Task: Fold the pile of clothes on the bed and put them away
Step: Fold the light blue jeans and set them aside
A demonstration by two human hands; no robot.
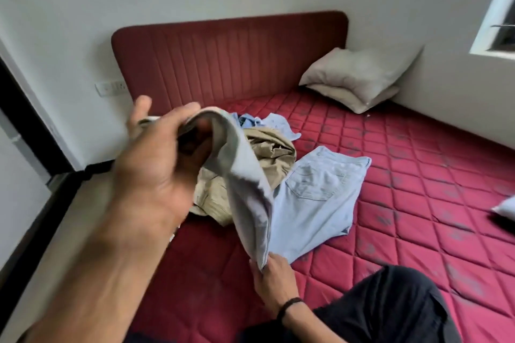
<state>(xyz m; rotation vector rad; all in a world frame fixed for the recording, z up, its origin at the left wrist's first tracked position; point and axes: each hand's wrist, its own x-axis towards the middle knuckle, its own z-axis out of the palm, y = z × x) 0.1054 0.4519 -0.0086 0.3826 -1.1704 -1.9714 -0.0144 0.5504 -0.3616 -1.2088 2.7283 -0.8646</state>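
Pale blue jeans [315,198] lie partly spread on the red quilted mattress [418,203], back pocket up. My left hand [156,164] is raised and grips one end of the jeans, which drape down from it. My right hand [271,278], with a black wristband, pinches the lower part of that hanging fabric just above the mattress. Behind the jeans sits a crumpled pile: a khaki garment [267,153] and a light blue shirt [276,122].
A red padded headboard [228,61] stands against the white wall. Two grey pillows [359,75] are stacked in the far right corner. My black-trousered leg [390,306] rests on the mattress at the bottom right. A dark doorway lies to the left.
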